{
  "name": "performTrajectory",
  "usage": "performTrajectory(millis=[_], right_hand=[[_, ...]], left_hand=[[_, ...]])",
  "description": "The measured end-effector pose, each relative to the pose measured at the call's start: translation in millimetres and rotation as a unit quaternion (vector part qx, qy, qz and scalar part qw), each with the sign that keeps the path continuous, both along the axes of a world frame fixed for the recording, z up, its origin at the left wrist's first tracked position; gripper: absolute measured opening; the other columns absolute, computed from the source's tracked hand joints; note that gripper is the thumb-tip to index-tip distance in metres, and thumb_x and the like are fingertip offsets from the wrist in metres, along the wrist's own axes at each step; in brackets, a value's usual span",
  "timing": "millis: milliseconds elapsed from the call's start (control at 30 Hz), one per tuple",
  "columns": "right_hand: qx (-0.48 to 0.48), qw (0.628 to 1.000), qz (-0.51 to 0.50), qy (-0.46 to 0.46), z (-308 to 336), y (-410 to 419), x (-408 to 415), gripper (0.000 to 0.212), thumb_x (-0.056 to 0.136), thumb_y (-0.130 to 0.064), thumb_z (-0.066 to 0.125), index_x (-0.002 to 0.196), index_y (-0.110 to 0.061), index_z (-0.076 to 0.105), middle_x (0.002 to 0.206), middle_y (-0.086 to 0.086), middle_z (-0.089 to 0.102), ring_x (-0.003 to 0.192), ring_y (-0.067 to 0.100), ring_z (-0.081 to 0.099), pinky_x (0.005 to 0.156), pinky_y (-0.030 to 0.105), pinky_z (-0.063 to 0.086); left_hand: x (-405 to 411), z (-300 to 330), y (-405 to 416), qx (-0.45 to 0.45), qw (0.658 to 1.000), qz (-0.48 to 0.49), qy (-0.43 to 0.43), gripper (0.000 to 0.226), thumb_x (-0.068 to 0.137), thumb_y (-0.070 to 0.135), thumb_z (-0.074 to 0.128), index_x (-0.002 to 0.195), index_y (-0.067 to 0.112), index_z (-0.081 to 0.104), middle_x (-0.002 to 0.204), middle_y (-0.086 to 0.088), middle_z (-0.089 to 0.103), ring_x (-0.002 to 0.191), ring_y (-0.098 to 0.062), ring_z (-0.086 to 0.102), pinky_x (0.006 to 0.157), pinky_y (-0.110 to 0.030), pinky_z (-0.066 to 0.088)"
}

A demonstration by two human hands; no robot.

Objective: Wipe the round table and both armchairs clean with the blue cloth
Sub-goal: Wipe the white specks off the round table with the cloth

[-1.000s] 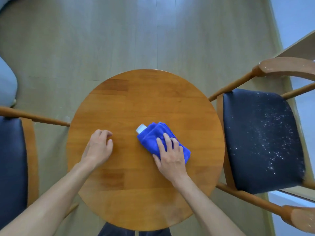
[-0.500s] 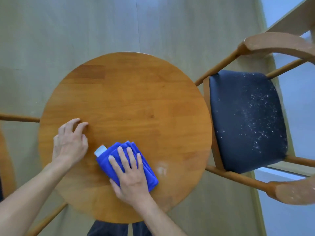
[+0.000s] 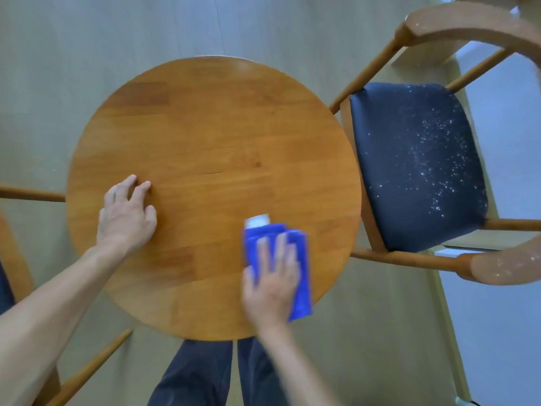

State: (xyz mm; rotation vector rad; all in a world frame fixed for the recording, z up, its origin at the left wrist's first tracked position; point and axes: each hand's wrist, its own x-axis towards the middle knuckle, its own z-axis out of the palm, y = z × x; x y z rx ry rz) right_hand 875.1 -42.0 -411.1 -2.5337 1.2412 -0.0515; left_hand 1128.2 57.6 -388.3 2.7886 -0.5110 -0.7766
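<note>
Sweeping across the near edge of the round worktop [image 3: 210, 136], the right hand [image 3: 270, 281] had carried the blue cloth [image 3: 301, 276] from the near-left part of the top, where it lay half a second before, over to the near-right rim. The hand lay flat with fingers spread, pressing the folded cloth down rather than gripping it, and both were blurred with motion. The cloth's right edge hung just past the rim, and its white tag [image 3: 257, 221] pointed away from the person. The left hand [image 3: 126, 218] rested open, fingers loosely curled, on the left side of the wood, seemingly bracing it; it sat in much the same spot as before. A pale smear visible near the right rim half a second earlier could no longer be seen where the cloth had passed, which suggested the near side of the top was nearly done. The right armchair [image 3: 415, 168], just beside the top, was speckled with white crumbs on its dark seat and dusty on its arms, so that work appeared untouched. Only slivers of the left armchair [image 3: 17, 244] showed
</note>
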Motion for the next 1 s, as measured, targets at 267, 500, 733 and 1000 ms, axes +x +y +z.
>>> performTrajectory(millis=[267, 500, 733, 1000], right_hand=[[0.074, 0.927, 0.359, -0.078, 8, 97, -36, 0.04, 0.081, -0.023, 0.058, 0.118, -0.036, 0.067, 0.139, 0.0, 0.054, 0.128, 0.023, 0.052, 0.096, 0.042, 0.048], [0.055, 0.997, 0.03, -0.044, 6, -106, -90, 0.046, 0.09, -0.008, 0.061, 0.135, -0.005, 0.053, 0.149, 0.017, 0.037, 0.137, 0.041, 0.035, 0.11, 0.052, 0.032], [0.02, 0.999, 0.022, -0.025, 0, -50, 12, 0.058, 0.089, -0.023, 0.065, 0.142, -0.012, 0.045, 0.154, 0.015, 0.031, 0.142, 0.038, 0.029, 0.107, 0.057, 0.034], [0.031, 0.88, 0.474, 0.004, -8, 123, 109, 0.058, 0.084, -0.044, 0.05, 0.14, -0.033, 0.042, 0.155, 0.003, 0.033, 0.142, 0.029, 0.031, 0.106, 0.052, 0.038]], left_hand=[[-18, 14, 20, -0.002, 0.999, 0.01, 0.051, 0.044, 0.097, 0.023, 0.043, 0.142, 0.022, 0.042, 0.158, -0.002, 0.016, 0.145, -0.019, 0.007, 0.116, -0.045, 0.02], [-45, 14, 30, -0.006, 0.998, 0.024, 0.054, 0.046, 0.098, 0.024, 0.04, 0.144, 0.02, 0.038, 0.159, -0.004, 0.014, 0.145, -0.02, 0.005, 0.117, -0.043, 0.018], [-50, 16, 53, -0.038, 0.996, 0.068, 0.039, 0.044, 0.098, 0.021, 0.039, 0.142, 0.018, 0.042, 0.157, -0.004, 0.02, 0.144, -0.02, 0.012, 0.116, -0.041, 0.02], [6, 15, 86, -0.089, 0.987, 0.127, -0.04, 0.04, 0.097, 0.017, 0.041, 0.135, 0.009, 0.049, 0.15, -0.008, 0.034, 0.139, -0.023, 0.026, 0.114, -0.042, 0.026]])
